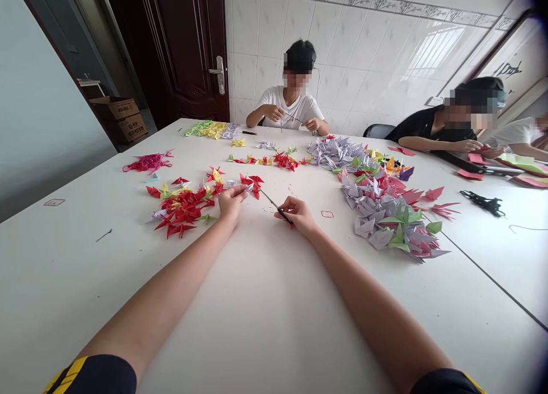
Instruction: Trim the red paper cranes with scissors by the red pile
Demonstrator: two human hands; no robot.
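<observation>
Between the fingertips of my left hand is a small pale folded paper crane. My right hand is closed around what look like slim scissors with dark handles, their thin blades pointing up and left toward the crane. Just beyond my left fingers lies a red paper crane. Beside that hand, on the left, spreads a pile of mostly red cranes with some yellow, green and pale ones.
A large heap of lilac, pink and green cranes covers the right side of the white table. Pink cord lies at the left, black cord at the right. A person opposite holds a dark string; others sit at the right.
</observation>
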